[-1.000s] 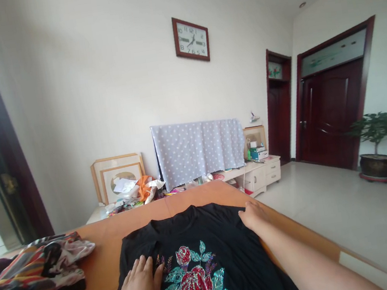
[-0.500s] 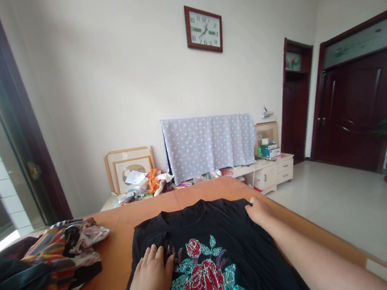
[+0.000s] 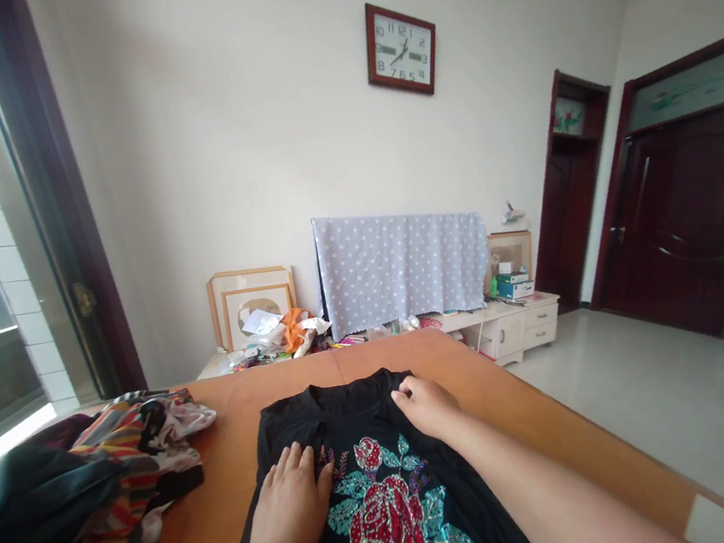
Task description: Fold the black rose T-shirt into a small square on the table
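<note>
A black short-sleeved shirt (image 3: 289,418) lies flat on an orange-brown tabletop (image 3: 375,356), with a sequined red rose and teal leaves (image 3: 384,531) on its front. My left hand (image 3: 290,509) rests flat on the shirt beside the rose, its fingers apart. My right hand (image 3: 427,407) sits near the collar at the shirt's far shoulder, its fingers pinched on the black fabric. The shirt's lower part runs out of the picture below.
A heap of striped and dark clothes (image 3: 96,493) lies at the tabletop's left. Beyond the far edge stand a low white cabinet (image 3: 511,331), a polka-dot cloth (image 3: 402,265) and framed pictures (image 3: 251,306) among scattered items. A tiled floor (image 3: 661,408) spreads to the right.
My right hand has moved inward from the shirt's shoulder edge, drawing that fabric toward the collar. My left hand stays on the shirt. The whole scene has shifted slightly right in view.
</note>
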The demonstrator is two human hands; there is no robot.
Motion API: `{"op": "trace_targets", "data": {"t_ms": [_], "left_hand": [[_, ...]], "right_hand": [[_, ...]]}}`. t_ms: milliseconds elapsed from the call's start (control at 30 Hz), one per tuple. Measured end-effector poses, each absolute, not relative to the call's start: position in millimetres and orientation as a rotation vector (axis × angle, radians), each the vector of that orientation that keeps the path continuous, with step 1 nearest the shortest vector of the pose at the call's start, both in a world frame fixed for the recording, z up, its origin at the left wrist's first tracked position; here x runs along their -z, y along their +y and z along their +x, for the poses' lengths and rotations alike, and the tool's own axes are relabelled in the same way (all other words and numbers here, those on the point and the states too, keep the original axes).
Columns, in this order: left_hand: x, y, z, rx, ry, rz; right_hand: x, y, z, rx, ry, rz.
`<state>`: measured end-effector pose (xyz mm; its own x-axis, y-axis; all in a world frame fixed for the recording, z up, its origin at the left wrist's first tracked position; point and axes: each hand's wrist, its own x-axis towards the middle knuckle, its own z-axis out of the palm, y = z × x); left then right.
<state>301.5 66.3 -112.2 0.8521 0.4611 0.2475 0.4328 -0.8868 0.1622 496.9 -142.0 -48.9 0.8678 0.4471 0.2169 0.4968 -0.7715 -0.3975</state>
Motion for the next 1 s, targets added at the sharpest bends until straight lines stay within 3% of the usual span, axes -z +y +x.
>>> {"op": "trace_targets", "data": {"t_ms": [200, 500, 1000], "left_hand": [[114.6, 66.6, 301.0, -0.469, 0.693, 2.923], [114.6, 65.6, 299.2, -0.487, 0.697, 2.902], [100.2, 54.8, 288.2, -0.488, 0.660, 2.909]], "right_hand": [[50.6, -156.5, 510.0, 0.128, -0.740, -2.588], [103.1, -160.0, 486.0, -0.157, -0.984, -2.622], [79.1, -218.8, 473.9, -0.121, -0.848, -2.424]]}}
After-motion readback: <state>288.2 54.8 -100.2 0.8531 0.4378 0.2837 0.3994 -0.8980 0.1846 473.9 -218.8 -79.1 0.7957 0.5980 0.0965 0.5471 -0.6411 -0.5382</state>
